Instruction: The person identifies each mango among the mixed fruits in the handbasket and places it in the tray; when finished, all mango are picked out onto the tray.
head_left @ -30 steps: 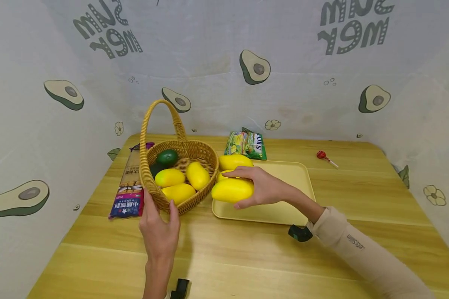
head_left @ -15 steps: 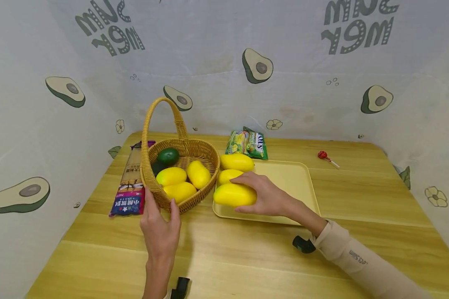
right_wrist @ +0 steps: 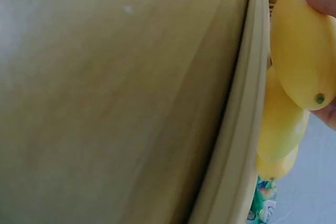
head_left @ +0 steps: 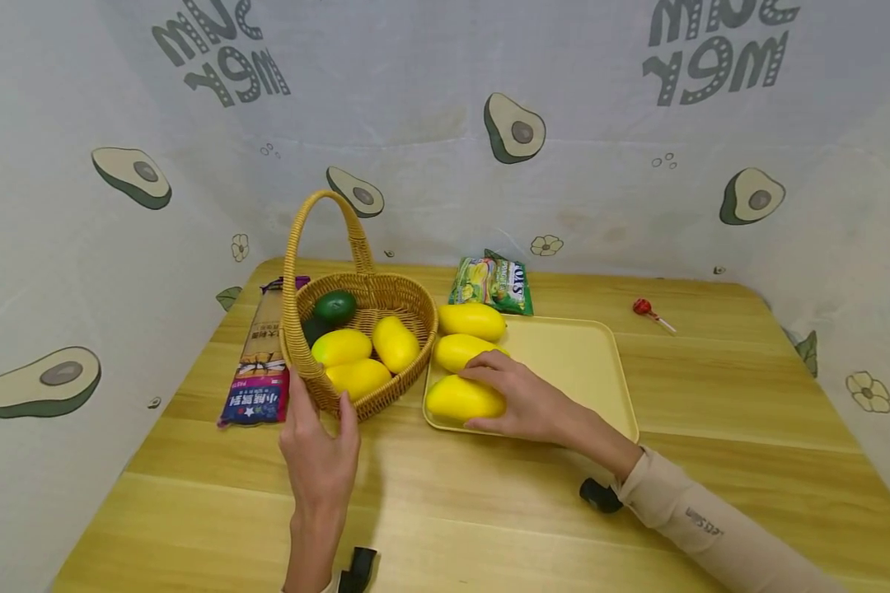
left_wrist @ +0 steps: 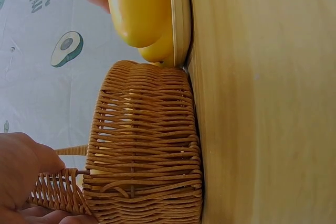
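Over the near left corner of the pale yellow rectangular tray, the right hand is grasping a smooth yellow oval mango, thumb on the near side and fingers on the far side. Mango is pointing leftward from the fingers, toward the golden-brown woven wicker basket; its long axis is running left to right, roughly in line with two more yellow mangoes lying behind it, the middle one and the far one. Right hand is clearly the nearer. Left hand is gripping the basket at its near side, by the foot of the handle.

Head view is showing the basket's contents, yellow mangoes and dark green fruit; left wrist view is showing mostly its outer weave. Right wrist view is adding a small green stem spot on the held mango, which the head view is not revealing. Whether its underside is touching the tray floor, cannot tell: the rim is hiding that.
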Tool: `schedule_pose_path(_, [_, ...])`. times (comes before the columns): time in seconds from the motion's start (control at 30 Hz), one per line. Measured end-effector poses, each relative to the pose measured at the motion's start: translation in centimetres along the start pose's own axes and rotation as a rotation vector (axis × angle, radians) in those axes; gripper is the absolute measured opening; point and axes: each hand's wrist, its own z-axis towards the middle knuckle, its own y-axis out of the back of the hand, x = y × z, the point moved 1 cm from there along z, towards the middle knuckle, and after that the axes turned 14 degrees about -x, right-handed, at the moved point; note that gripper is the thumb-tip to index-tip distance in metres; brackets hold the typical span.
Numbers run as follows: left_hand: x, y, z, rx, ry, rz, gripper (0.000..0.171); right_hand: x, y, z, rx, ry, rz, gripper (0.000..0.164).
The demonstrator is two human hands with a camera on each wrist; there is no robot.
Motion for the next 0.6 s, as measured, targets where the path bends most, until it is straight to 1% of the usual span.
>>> schedule_pose_path(0.27, [-0.11,0.01,0.03,0.008,0.010,0.006,0.075,-0.27,-0.64,-0.34,-0.051,0.026,-0.066,0.065])
schedule_pose_path(0.6, [-0.06,0.06,0.02,0.002,-0.001,-0.006,0.075,-0.23,-0.77,-0.29,-0.025,0.023,-0.106,0.066])
